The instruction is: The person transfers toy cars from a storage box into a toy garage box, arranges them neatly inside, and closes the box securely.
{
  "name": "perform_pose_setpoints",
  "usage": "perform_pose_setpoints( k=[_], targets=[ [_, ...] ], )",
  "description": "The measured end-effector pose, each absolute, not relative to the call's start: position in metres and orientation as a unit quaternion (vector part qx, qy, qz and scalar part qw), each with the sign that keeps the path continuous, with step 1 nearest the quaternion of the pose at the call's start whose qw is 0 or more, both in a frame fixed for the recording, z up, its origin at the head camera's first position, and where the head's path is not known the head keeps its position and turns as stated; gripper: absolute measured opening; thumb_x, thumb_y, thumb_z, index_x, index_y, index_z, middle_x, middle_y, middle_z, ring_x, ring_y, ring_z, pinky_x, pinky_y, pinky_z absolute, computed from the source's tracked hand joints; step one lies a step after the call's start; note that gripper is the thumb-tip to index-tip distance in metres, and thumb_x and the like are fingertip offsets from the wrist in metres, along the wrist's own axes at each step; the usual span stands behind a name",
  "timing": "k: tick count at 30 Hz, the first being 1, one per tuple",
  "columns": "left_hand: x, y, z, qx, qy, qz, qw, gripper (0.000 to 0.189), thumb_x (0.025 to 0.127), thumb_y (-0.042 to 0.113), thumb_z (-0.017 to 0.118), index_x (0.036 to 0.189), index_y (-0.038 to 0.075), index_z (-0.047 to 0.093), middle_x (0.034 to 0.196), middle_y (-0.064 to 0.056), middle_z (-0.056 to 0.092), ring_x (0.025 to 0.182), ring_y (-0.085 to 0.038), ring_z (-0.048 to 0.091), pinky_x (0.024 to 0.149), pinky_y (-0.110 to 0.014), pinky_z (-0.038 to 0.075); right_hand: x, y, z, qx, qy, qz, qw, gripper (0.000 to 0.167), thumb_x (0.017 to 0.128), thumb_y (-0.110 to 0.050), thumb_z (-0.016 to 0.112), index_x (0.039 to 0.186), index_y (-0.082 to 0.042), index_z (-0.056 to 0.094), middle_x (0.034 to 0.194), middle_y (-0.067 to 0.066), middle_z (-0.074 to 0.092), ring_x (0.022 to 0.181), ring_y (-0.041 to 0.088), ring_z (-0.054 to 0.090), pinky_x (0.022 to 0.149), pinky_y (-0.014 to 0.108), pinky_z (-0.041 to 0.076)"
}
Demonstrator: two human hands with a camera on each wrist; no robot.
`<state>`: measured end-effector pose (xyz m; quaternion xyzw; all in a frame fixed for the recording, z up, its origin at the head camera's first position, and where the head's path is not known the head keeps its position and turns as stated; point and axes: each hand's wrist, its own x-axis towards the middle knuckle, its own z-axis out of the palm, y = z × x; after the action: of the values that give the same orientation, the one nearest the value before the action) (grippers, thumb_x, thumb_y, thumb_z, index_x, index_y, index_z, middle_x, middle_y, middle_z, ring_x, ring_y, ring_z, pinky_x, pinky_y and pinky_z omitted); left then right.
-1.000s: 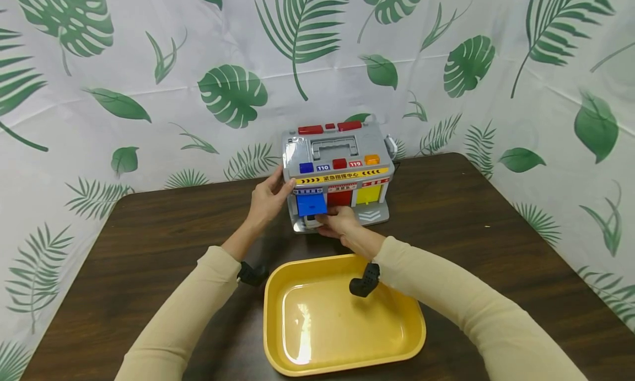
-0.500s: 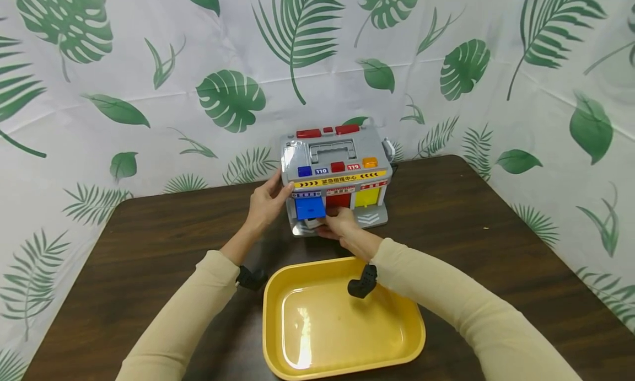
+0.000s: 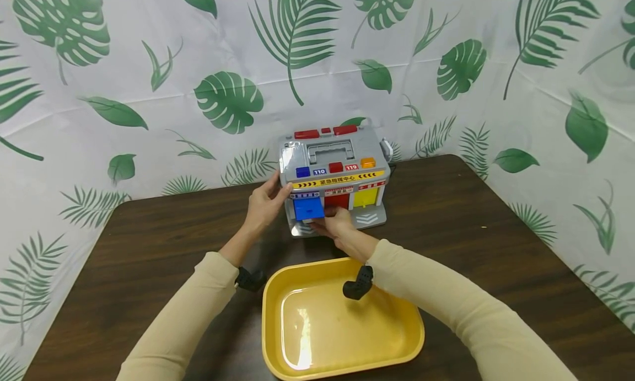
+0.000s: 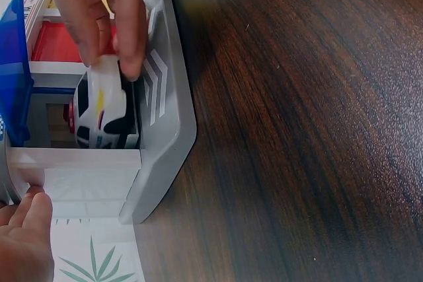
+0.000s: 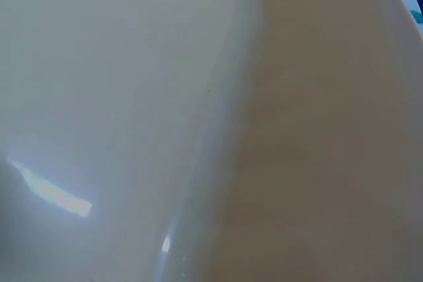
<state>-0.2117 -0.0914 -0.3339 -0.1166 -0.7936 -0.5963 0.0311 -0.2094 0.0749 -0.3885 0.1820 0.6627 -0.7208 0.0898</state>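
Note:
A grey toy garage [image 3: 366, 143] with blue, red and yellow doors stands at the back of the table. My left hand [image 3: 263, 205] grips its left side, thumb at the front corner. The blue door [image 3: 308, 209] is swung up. Beneath it, a white toy car [image 4: 99, 107] with black windows sits partly inside the left bay, as the left wrist view shows. My right hand [image 3: 342, 227] pinches the car's outer end between thumb and fingers. From the head view the car is mostly hidden by the blue door and that hand.
A yellow tray [image 3: 270, 315] lies in front of the garage, under my right forearm; its inside fills the right wrist view. The dark wooden table [image 3: 188, 221] meets a leaf-print cloth [image 3: 347, 94] behind the garage.
The toy car has gone deeper under the raised blue door, pushed by my right hand, which has shifted slightly left. My left hand keeps its grip on the garage.

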Motion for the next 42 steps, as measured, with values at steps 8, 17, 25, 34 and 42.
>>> perform_pose_setpoints(
  k=[8,17,25,34,42],
  targets=[
    [-0.21,-0.091,-0.336,-0.117,-0.792,-0.598,0.03,0.059,0.095,0.02,0.056,0.144,-0.001,0.03,0.144,-0.019,0.038,0.128,-0.029,0.045,0.104,-0.038,0.041,-0.212,0.075,-0.388,0.183,0.667,-0.718,0.076,0.033,0.092,-0.001,0.056,0.124,0.003,0.048,0.116,0.019,0.056,0.1,0.03,0.062,0.093,0.04,0.051],
    [-0.226,-0.095,-0.358,-0.116,-0.787,-0.605,0.03,0.062,0.094,0.026,0.058,0.146,0.004,0.031,0.145,-0.015,0.039,0.13,-0.026,0.044,0.104,-0.037,0.04,-0.211,0.078,-0.39,0.179,0.665,-0.72,0.086,0.034,0.093,0.001,0.053,0.127,0.001,0.047,0.121,0.017,0.054,0.104,0.028,0.057,0.097,0.04,0.048],
    [-0.233,-0.096,-0.37,-0.116,-0.792,-0.598,0.039,0.065,0.093,0.033,0.058,0.147,0.008,0.031,0.146,-0.01,0.039,0.13,-0.022,0.044,0.104,-0.035,0.041,-0.206,0.08,-0.389,0.172,0.674,-0.713,0.088,0.031,0.094,0.0,0.051,0.125,0.0,0.047,0.117,0.017,0.054,0.1,0.026,0.056,0.097,0.04,0.048],
    [-0.234,-0.096,-0.369,-0.114,-0.797,-0.592,0.037,0.066,0.093,0.036,0.058,0.147,0.008,0.032,0.146,-0.009,0.041,0.129,-0.021,0.046,0.103,-0.035,0.042,-0.192,0.088,-0.383,0.159,0.7,-0.693,0.069,0.034,0.099,-0.018,0.049,0.126,0.001,0.044,0.111,0.017,0.056,0.098,0.025,0.058,0.093,0.038,0.051],
    [-0.234,-0.096,-0.36,-0.123,-0.798,-0.589,0.041,0.064,0.094,0.033,0.058,0.147,0.008,0.031,0.146,-0.011,0.04,0.13,-0.021,0.045,0.104,-0.036,0.041,-0.181,0.086,-0.371,0.155,0.706,-0.691,0.027,0.055,0.09,-0.031,0.063,0.131,-0.003,0.037,0.115,0.015,0.049,0.102,0.027,0.051,0.096,0.039,0.049]
  ],
)
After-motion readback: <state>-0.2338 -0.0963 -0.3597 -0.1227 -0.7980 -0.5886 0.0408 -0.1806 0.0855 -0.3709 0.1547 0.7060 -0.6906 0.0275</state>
